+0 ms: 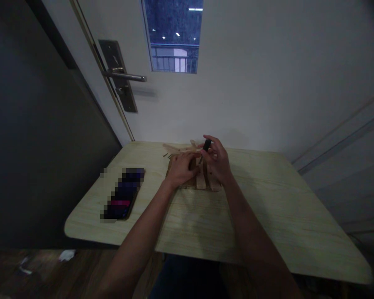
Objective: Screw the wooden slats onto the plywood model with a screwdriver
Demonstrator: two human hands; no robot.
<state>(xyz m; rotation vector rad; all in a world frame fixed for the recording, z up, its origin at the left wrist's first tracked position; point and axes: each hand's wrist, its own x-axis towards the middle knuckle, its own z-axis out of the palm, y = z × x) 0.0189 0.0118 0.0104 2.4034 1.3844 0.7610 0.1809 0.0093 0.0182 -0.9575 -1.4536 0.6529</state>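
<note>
On the table a brown, flat piece that looks like wood (191, 182) lies with paler strips (201, 180) across its right part. My left hand (182, 166) is over its left part, fingers bent toward the far edge and thumb toward the strips, gripping it. My right hand (219, 162) is closed around a screwdriver (207, 144) with a black handle. Its thin shaft slants down toward the strips, close to my left fingertips. The tip is hidden, so I cannot tell what it touches. Light wooden strips (171, 148) lie just behind the piece.
A phone (124, 195), partly pixelated, lies at the left of the pale wooden table (193, 224). Tiny thin pieces (165, 155) lie near the strips. A white door (252, 83) with a metal handle (127, 77) stands right behind the table. White scraps (67, 255) are on the floor.
</note>
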